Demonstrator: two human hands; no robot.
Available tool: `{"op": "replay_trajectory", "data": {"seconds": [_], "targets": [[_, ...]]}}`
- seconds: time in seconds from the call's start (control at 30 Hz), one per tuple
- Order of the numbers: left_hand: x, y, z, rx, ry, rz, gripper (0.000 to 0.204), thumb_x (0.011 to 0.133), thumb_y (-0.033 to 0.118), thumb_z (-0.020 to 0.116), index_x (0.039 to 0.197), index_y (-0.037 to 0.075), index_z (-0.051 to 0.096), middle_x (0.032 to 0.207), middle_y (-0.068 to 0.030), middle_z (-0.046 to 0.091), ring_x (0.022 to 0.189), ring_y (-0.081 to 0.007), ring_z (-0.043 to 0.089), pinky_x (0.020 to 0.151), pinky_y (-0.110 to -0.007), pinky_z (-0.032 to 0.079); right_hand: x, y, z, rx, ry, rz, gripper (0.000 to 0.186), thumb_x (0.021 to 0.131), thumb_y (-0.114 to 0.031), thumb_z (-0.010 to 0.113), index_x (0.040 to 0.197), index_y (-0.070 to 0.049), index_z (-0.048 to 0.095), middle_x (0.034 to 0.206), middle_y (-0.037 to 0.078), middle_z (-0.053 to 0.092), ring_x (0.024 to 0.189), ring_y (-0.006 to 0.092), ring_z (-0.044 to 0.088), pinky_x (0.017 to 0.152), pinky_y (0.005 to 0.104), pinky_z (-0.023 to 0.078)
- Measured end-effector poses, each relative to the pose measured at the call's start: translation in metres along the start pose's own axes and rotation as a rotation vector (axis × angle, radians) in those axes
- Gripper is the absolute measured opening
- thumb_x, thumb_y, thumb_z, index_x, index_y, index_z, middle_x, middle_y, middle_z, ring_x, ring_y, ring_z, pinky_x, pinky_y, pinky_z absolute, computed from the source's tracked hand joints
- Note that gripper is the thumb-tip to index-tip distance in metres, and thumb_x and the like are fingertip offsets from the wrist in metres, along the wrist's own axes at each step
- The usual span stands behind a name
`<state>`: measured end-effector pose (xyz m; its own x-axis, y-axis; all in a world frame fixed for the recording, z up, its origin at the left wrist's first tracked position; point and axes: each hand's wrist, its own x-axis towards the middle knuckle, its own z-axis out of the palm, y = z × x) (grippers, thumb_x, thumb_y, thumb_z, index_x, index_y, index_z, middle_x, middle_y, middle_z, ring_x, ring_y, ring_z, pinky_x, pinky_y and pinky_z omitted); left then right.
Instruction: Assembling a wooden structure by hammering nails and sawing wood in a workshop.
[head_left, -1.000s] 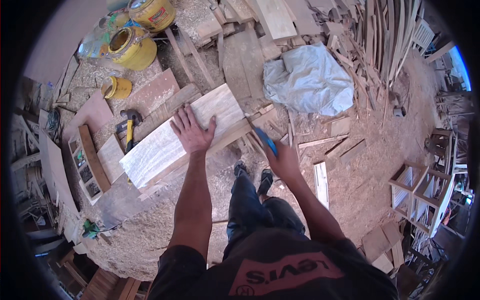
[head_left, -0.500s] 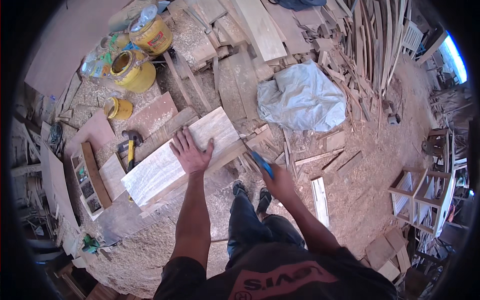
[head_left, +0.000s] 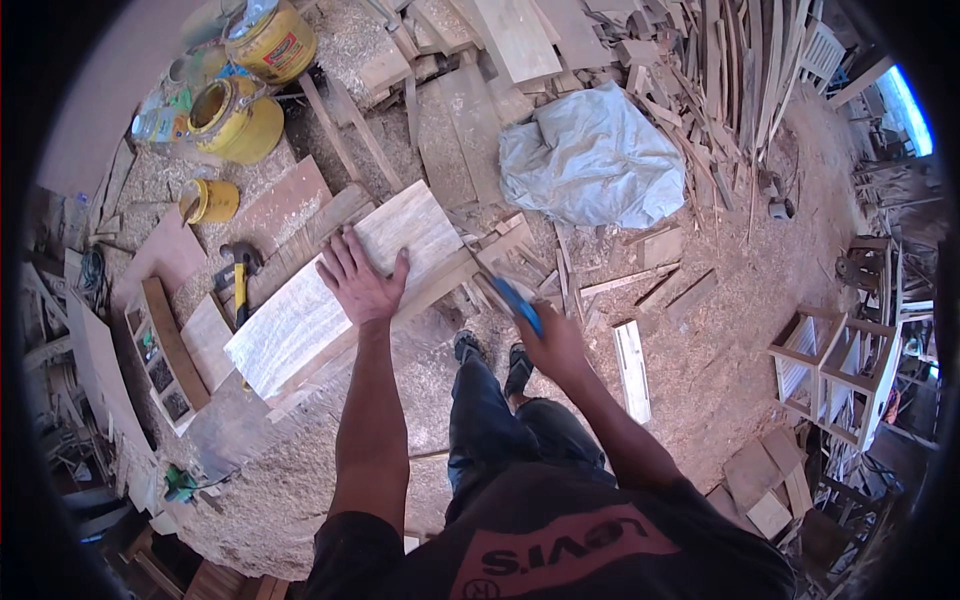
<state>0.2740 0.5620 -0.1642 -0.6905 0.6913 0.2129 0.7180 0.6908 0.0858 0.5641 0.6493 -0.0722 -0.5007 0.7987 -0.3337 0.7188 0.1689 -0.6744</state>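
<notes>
The pale board (head_left: 310, 320) is positioned diagonally, left of frame centre, and is pressed by the flat, unclenched left grip (head_left: 366, 292). At its right end, a blue-handled tool (head_left: 513, 299), apparently a saw, is grasped by the right grip (head_left: 554, 345). Cutting appears to be in hand; for each further stroke, a steadied board is required. A hammer (head_left: 241, 283) is seen farther left.

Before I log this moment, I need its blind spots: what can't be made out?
Head view:
Blue tool: its held end, hidden by the right hand.
Pale board: the patch under the left hand.
Hammer: part of its handle, hidden by the board.
Anything beneath the grey sheet, which hides it.
</notes>
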Motion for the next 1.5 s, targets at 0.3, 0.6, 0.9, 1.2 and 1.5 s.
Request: {"op": "replay_trajectory", "data": {"seconds": [0.3,0.6,0.9,1.2,1.5], "targets": [[0.002,0.026,-0.007,-0.027,-0.037,-0.003,0.106,0.085,0.072,0.057,0.159,0.002,0.028,0.159,-0.0241,0.034,0.151,-0.0435,0.025,0.123,-0.061,0.012,0.028,0.020,0.026,0.014,0.095,0.004,0.026,0.096,-0.025,0.066,0.109,-0.003,0.068,0.080,0.023,0.070,0.074,0.0429,0.070,0.065,0.0501,0.055],[-0.007,0.000,-0.016,0.014,-0.057,-0.028,0.106,0.086,0.072,0.057,0.160,0.003,0.025,0.160,-0.0242,0.032,0.153,-0.0425,0.023,0.124,-0.061,0.012,-0.104,0.009,-0.058,0.160,-0.033,0.103,0.028,0.096,-0.020,0.067,0.116,-0.001,0.069,0.080,0.022,0.071,0.074,0.0358,0.074,0.063,0.0429,0.056],[0.003,0.020,-0.004,-0.047,-0.048,-0.014,0.106,0.085,0.072,0.057,0.160,0.003,0.027,0.158,-0.0236,0.035,0.152,-0.0427,0.024,0.124,-0.062,0.012,0.060,0.000,0.031,-0.079,0.061,-0.056,0.029,0.094,-0.028,0.065,0.108,-0.002,0.069,0.080,0.025,0.069,0.074,0.0464,0.068,0.063,0.0516,0.054],[-0.008,0.005,-0.014,-0.008,-0.036,-0.027,0.105,0.085,0.071,0.059,0.160,0.004,0.027,0.160,-0.0214,0.033,0.152,-0.0423,0.022,0.124,-0.061,0.012,-0.068,0.013,-0.031,0.045,-0.028,0.093,0.028,0.095,-0.024,0.069,0.114,-0.003,0.070,0.074,0.022,0.069,0.068,0.0377,0.072,0.059,0.0460,0.054],[0.004,-0.002,-0.001,-0.026,0.025,-0.018,0.105,0.084,0.072,0.059,0.158,0.003,0.030,0.156,-0.0250,0.037,0.149,-0.0431,0.028,0.122,-0.064,0.014,-0.024,0.007,-0.004,0.142,-0.022,0.051,0.028,0.096,-0.024,0.067,0.107,0.001,0.070,0.074,0.022,0.067,0.063,0.0356,0.068,0.058,0.0420,0.051]]}}
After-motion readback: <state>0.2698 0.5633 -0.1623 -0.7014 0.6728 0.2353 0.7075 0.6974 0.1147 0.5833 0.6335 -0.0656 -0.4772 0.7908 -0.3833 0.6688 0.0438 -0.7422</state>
